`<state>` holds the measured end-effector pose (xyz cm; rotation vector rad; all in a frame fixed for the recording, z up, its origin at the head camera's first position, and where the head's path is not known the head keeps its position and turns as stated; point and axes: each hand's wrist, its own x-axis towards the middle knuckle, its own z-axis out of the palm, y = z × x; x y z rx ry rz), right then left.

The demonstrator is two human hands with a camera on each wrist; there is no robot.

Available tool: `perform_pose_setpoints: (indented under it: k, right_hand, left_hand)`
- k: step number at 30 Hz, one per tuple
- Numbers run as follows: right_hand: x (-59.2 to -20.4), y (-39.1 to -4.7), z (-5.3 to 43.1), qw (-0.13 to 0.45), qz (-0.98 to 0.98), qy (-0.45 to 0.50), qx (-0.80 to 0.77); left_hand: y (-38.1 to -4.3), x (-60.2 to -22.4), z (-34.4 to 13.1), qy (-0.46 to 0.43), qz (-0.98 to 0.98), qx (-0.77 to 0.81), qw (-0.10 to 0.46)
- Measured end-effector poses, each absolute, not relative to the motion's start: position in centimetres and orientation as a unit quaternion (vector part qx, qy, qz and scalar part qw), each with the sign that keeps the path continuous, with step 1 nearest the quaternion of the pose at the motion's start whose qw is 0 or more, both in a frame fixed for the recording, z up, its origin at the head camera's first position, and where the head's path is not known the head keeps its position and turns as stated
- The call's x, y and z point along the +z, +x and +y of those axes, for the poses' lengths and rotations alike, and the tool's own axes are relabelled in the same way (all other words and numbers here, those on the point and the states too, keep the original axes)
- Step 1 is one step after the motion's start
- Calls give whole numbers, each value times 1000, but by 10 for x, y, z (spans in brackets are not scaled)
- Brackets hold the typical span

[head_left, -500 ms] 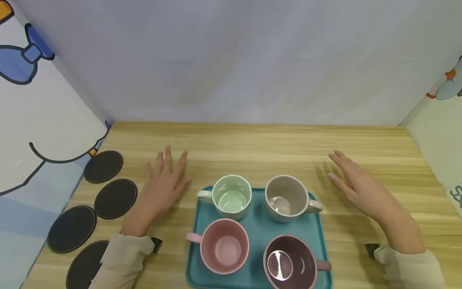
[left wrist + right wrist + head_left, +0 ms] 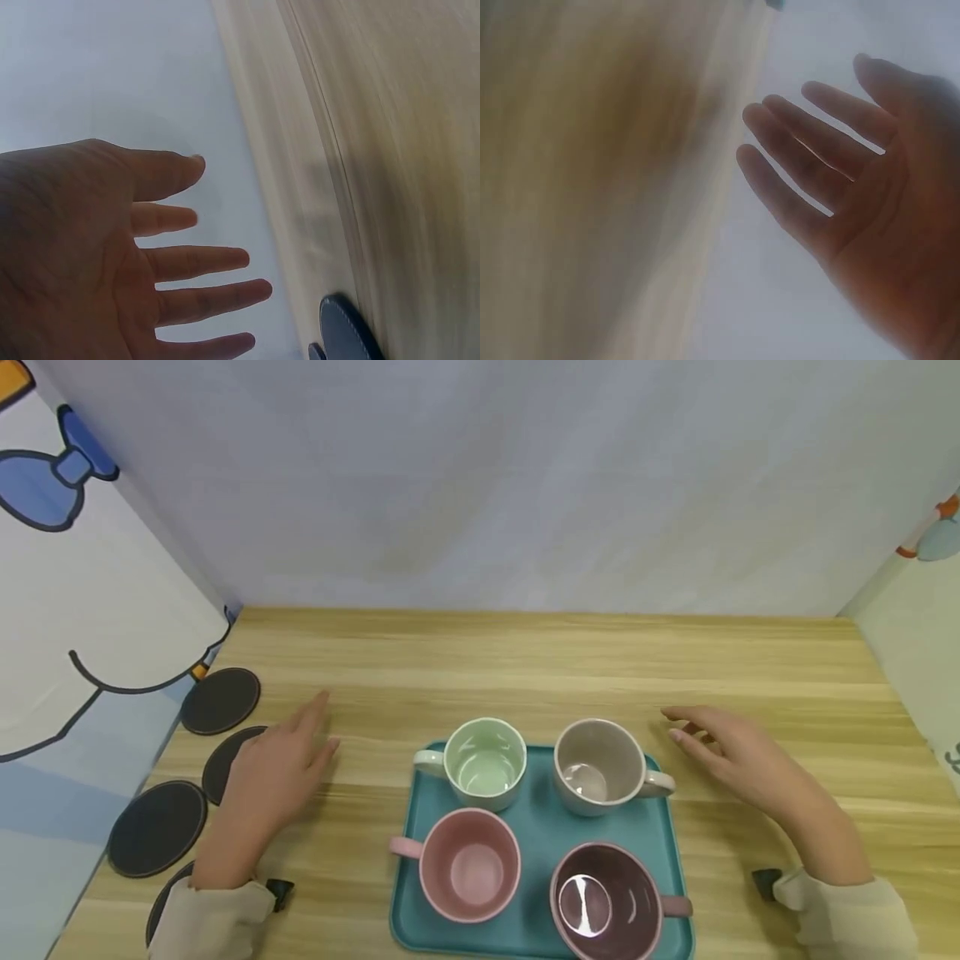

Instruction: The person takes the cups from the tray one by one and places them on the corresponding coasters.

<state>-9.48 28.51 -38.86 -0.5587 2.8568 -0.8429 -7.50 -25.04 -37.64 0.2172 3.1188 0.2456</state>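
Observation:
In the head view, a teal tray (image 2: 536,877) bears a pale green mug (image 2: 486,764), a beige mug (image 2: 597,768), a pink mug (image 2: 470,866) and a dark mauve mug (image 2: 607,902). The left-hand mugs have handles pointing left, the other two right. My left hand (image 2: 273,768) holds nothing and hovers left of the tray, partly covering a black round coaster (image 2: 225,764). Its fingers are spread in the left wrist view. To the right of the beige mug, my empty right hand (image 2: 746,764) has its fingers relaxed and slightly bent.
More black coasters lie along the table's left side, among them a far coaster (image 2: 221,701) and a nearer coaster (image 2: 157,828). A pale cloth wall (image 2: 525,485) rises behind the wooden table (image 2: 487,652), with printed cloth (image 2: 90,610) at the left.
My left hand has moved left and toward me, now over the coasters. My right hand has shifted slightly left and toward me, its fingers bending more. The mugs stay on the tray.

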Motion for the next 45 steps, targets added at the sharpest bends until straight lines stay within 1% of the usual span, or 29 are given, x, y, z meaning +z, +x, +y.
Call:
perform_pose_setpoints:
  k: [3,9,21,25,29,36,41,45]
  right_hand:
    - [-391,-97,281,56,939,-190,-280]
    - [-396,-100,276,54,934,-208,-284]
    - [-398,-98,276,66,921,-219,-316]
    - [-401,-97,275,78,919,-205,-328]
    - [-404,-94,273,90,918,-178,-344]
    - [-410,-89,267,141,886,-122,-426]
    - [-410,-88,264,146,886,-98,-429]
    - [-409,-88,265,148,884,-102,-431]
  left_hand:
    - [-71,-376,-258,55,995,80,14]
    - [-64,-377,-277,51,994,90,14]
    - [-68,-384,-291,29,989,101,103]
    - [-71,-387,-293,34,989,97,111]
    - [-73,-391,-298,39,989,91,108]
    - [-76,-397,-312,45,989,91,105]
    - [-77,-397,-327,22,986,114,123]
    - [-80,-395,-335,30,985,110,130]
